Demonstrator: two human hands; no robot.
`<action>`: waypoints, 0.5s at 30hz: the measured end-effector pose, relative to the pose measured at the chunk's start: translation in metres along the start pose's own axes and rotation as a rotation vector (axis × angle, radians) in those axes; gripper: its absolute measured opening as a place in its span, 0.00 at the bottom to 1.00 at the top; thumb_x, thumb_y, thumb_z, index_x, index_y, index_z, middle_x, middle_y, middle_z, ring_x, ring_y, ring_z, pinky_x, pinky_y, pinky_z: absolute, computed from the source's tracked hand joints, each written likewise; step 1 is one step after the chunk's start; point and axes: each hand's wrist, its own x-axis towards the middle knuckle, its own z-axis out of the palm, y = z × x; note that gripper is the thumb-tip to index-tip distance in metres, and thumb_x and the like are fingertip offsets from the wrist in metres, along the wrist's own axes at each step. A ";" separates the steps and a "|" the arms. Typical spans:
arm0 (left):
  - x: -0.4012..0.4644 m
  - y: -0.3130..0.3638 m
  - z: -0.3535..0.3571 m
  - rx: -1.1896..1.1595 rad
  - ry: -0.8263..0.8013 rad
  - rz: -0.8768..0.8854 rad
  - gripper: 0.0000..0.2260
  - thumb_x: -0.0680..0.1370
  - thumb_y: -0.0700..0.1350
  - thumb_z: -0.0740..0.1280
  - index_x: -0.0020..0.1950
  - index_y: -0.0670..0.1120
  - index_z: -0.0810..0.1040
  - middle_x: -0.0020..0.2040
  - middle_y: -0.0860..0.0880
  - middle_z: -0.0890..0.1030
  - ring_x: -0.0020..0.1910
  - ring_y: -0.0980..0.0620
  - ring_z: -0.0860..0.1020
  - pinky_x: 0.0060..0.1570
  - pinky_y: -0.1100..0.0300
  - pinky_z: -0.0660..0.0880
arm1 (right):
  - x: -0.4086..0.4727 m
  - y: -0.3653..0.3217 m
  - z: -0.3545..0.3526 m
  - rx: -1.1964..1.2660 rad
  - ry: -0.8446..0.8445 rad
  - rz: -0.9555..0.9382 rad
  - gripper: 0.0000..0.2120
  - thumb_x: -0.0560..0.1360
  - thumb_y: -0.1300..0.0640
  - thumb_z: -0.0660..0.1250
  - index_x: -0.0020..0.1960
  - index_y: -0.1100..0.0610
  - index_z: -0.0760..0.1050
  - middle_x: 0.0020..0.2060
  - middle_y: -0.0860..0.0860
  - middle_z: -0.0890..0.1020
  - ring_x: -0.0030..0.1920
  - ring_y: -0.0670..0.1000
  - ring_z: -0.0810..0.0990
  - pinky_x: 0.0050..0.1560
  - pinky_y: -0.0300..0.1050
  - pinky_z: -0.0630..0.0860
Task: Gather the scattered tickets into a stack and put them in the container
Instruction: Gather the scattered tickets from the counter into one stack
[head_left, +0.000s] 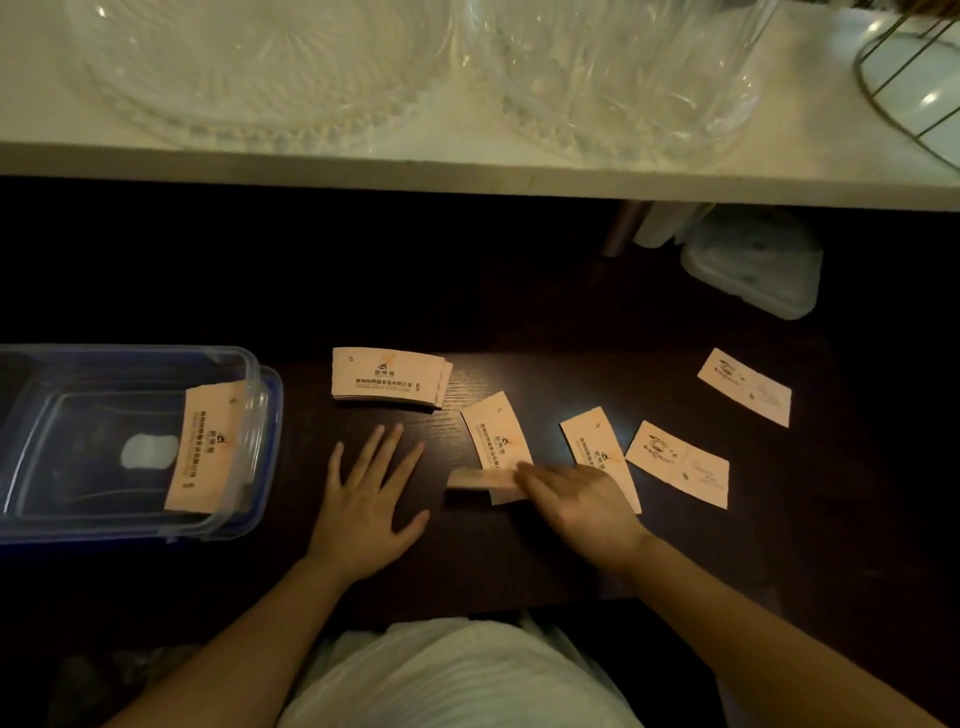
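Pale paper tickets lie on a dark wooden table. A stack of tickets (387, 378) sits at the centre. One ticket (208, 447) rests inside a clear plastic container (52, 525) on the left. Loose tickets lie to the right: one (493, 431) by my right hand, one (592, 434) partly under it, one (678, 464) beyond, and one (744, 385) farthest right. My right hand (576, 506) is blurred and grips a ticket (480, 479) by its end. My left hand (366, 499) lies flat on the table, fingers spread, holding nothing.
A white shelf edge (467, 179) runs across above the table, carrying two clear glass bowls (260, 67) (613, 78) and a wire rack (909, 88). A second lidded plastic box (753, 265) stands in shadow at the back right. My white-clothed lap (457, 675) is below.
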 end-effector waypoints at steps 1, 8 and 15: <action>0.000 0.000 -0.001 -0.012 -0.012 -0.001 0.35 0.70 0.65 0.56 0.74 0.54 0.53 0.76 0.46 0.55 0.75 0.48 0.49 0.70 0.39 0.47 | 0.003 0.001 -0.005 0.080 0.021 0.101 0.15 0.67 0.59 0.73 0.53 0.58 0.76 0.43 0.56 0.85 0.38 0.55 0.83 0.33 0.47 0.80; 0.006 0.013 -0.031 -0.714 0.035 -0.212 0.31 0.73 0.53 0.66 0.73 0.53 0.58 0.75 0.50 0.59 0.72 0.56 0.53 0.70 0.52 0.52 | 0.017 -0.001 -0.018 0.811 0.063 0.708 0.06 0.78 0.55 0.60 0.48 0.50 0.75 0.44 0.45 0.80 0.41 0.42 0.78 0.34 0.32 0.75; 0.018 0.039 -0.083 -1.441 -0.092 -0.426 0.14 0.74 0.44 0.66 0.59 0.50 0.74 0.47 0.53 0.82 0.45 0.57 0.81 0.38 0.64 0.77 | 0.041 -0.009 -0.035 1.013 -0.071 0.533 0.08 0.78 0.53 0.60 0.44 0.42 0.74 0.39 0.35 0.76 0.39 0.37 0.78 0.35 0.32 0.77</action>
